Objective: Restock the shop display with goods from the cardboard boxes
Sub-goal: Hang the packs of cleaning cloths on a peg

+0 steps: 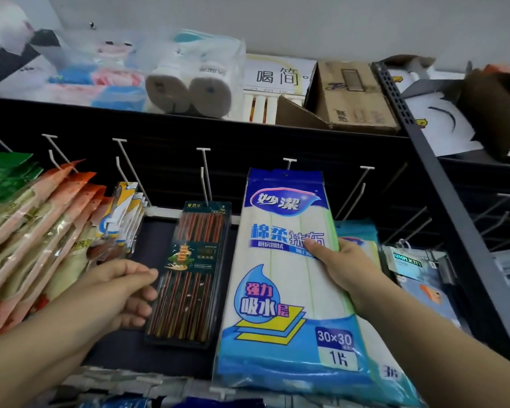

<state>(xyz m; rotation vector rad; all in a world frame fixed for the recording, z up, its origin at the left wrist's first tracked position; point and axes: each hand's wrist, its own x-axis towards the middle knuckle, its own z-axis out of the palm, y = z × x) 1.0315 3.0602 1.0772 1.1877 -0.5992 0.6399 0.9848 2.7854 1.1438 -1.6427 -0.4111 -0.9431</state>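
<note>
Right hand (343,267) gripping cloth pack (289,278), upright, hole uppermost, left hand (124,290) loosely curled

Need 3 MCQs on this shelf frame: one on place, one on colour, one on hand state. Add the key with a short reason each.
1. The chopsticks pack hangs:
A. left of the cleaning cloth pack
B. right of it
C. on the top shelf

2. The peg hooks are:
A. red
B. white
C. blue

3. The right hand:
A. rests empty
B. holds the cleaning cloth pack
C. holds a cardboard box

Key:
1 A, the dark pack sits between the left hand and the cloth pack.
2 B, pale rods against the black back panel.
3 B, the thumb lies across the pack's front at its right edge.
</note>
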